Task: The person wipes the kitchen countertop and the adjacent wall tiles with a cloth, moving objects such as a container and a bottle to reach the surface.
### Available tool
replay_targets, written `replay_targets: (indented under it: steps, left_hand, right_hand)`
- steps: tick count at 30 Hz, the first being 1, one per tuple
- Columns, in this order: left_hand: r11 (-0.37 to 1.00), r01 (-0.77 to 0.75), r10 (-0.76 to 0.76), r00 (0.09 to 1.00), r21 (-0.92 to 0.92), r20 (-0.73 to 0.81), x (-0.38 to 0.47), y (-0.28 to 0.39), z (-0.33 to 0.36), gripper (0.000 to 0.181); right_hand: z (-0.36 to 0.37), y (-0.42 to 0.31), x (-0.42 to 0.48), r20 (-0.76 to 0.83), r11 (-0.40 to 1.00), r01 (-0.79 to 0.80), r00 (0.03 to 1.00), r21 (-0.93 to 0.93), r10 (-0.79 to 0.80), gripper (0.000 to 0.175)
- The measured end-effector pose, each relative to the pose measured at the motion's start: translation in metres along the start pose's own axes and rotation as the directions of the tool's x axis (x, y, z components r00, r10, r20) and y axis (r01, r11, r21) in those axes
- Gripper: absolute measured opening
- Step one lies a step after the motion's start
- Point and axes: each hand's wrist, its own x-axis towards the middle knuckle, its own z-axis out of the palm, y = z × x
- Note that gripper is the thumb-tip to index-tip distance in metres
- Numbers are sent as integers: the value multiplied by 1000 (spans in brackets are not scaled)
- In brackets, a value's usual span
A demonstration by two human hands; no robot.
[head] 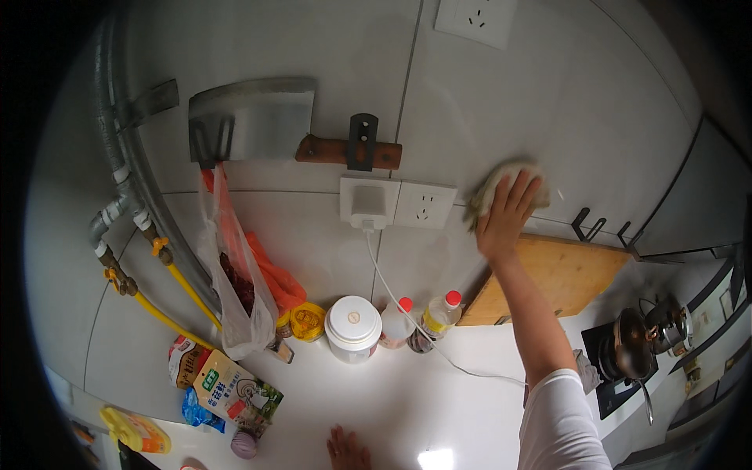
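My right hand (506, 220) presses a pale, stained cloth (490, 189) flat against the grey wall tiles (564, 117). The fingers are spread over the cloth, and part of it is hidden under them. Just below and to the right of that hand, a wooden cutting board (564, 276) leans on the wall, partly covered by my forearm. My left hand (349, 449) rests with fingers apart on the white countertop (376, 405) at the bottom edge of the picture, holding nothing. White wall sockets (425, 204) sit left of the cloth.
A cleaver (252, 120) hangs on the wall near plastic bags (244, 299). A plugged-in charger's white cable (385, 282) crosses before bottles (440, 314) and a white tub (353, 329). Seasoning packets (238, 390) lie left. Yellow gas hoses (170, 320) run down; a wok (633, 343) stands right.
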Motion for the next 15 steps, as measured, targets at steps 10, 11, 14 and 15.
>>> replay_targets:
  steps: [10, 11, 14, 15]
  left_hand:
    - [1000, 2, -1, 1000, 16, -13, 1, -6, 4, 54]
    - [1000, -10, 11, 999, 12, -30, -1, -11, 7, 54]
    - [1000, -11, 12, 1000, 18, -9, 1, -8, 7, 54]
    - [1000, -5, 5, 1000, 18, 8, 3, -4, 7, 54]
  right_hand:
    - [-10, 6, 37, 48, 997, 47, 998, -53, -44, 65]
    - [-13, 10, 64, -14, 996, 46, 999, -78, -47, 64]
    - [-25, 31, 145, -162, 983, -47, 987, -176, 19, 61]
    - [-29, 35, 172, -191, 976, -142, 976, -167, 109, 60]
